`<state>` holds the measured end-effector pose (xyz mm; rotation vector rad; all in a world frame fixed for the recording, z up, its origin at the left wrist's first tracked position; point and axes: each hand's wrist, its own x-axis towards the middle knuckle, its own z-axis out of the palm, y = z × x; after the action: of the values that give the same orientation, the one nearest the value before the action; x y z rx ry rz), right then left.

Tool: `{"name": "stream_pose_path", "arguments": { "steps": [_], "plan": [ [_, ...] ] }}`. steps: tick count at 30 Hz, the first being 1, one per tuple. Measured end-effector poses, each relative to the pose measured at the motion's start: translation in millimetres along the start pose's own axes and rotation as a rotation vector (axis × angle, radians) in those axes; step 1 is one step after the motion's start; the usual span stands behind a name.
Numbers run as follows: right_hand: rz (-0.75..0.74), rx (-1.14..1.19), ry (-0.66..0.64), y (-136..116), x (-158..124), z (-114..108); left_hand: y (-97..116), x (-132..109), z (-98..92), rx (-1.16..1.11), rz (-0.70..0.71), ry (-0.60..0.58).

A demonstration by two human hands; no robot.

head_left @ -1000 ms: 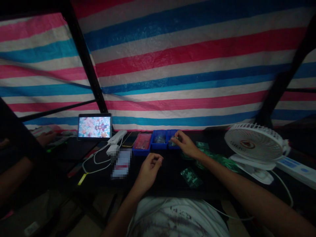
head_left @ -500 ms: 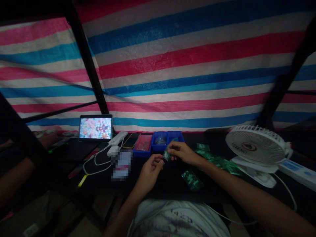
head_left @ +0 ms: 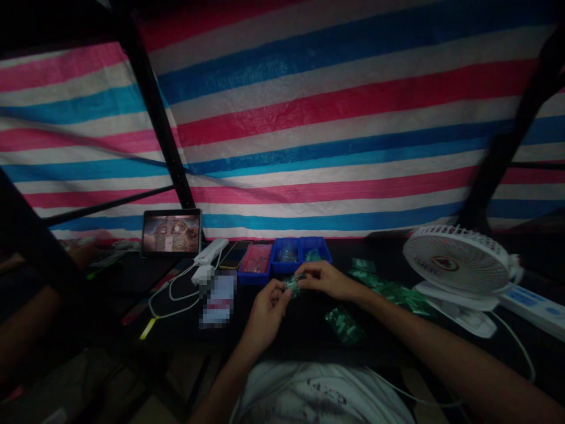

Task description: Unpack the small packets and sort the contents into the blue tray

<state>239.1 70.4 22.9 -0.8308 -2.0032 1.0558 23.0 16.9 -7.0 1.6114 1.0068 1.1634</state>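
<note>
Two fingertip grips meet in the head view: left hand [head_left: 266,311] and right hand [head_left: 329,280], both nearly closed, pinch a small green packet [head_left: 292,285] over a dark tabletop [head_left: 291,335], just near blue trays [head_left: 300,254]. A slack pinch could drop it among the loose green packets [head_left: 344,325].

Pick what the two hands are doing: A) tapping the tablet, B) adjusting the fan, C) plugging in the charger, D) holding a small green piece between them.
D: the left hand and right hand meet, pinching the small green piece between them.
</note>
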Motion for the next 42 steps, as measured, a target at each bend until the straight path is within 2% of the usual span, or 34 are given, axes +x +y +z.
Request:
{"name": "stream_pose_path", "arguments": {
  "steps": [6, 9, 14, 20, 24, 30, 37, 42],
  "plan": [
    [0.085, 0.103, -0.051, 2.7, -2.0, 5.4, -1.6, 1.0, 0.0, -0.01, 0.005, 0.009],
    [0.082, 0.166, -0.071, 0.2, -2.1, 6.2, -2.1, 2.7, -0.4, -0.058, 0.015, 0.015],
    [-0.004, 0.15, 0.036, -0.5, 0.2, 2.2, -3.0, 5.2, -1.7, -0.121, 0.03, 0.044],
    [0.028, 0.116, 0.073, 0.7, 1.6, 0.9, 1.2, 3.8, -3.2, -0.096, 0.038, 0.08],
    [-0.004, 0.103, 0.119, 0.2, 1.6, 2.8, 2.4, 3.3, -3.9, -0.077, 0.069, 0.072],
    [0.01, 0.269, 0.086, 4.4, 1.1, 5.0, 0.5, 4.3, -3.3, -0.062, 0.039, 0.062],
    [0.061, 0.241, 0.073, 5.0, 0.6, 7.1, -10.5, 4.5, -1.3, -0.092, 0.035, 0.054],
    [-0.051, 0.186, 0.122, 4.5, 1.5, 5.7, -13.3, 5.5, -0.7, -0.11, 0.034, 0.065]
  ]
}}
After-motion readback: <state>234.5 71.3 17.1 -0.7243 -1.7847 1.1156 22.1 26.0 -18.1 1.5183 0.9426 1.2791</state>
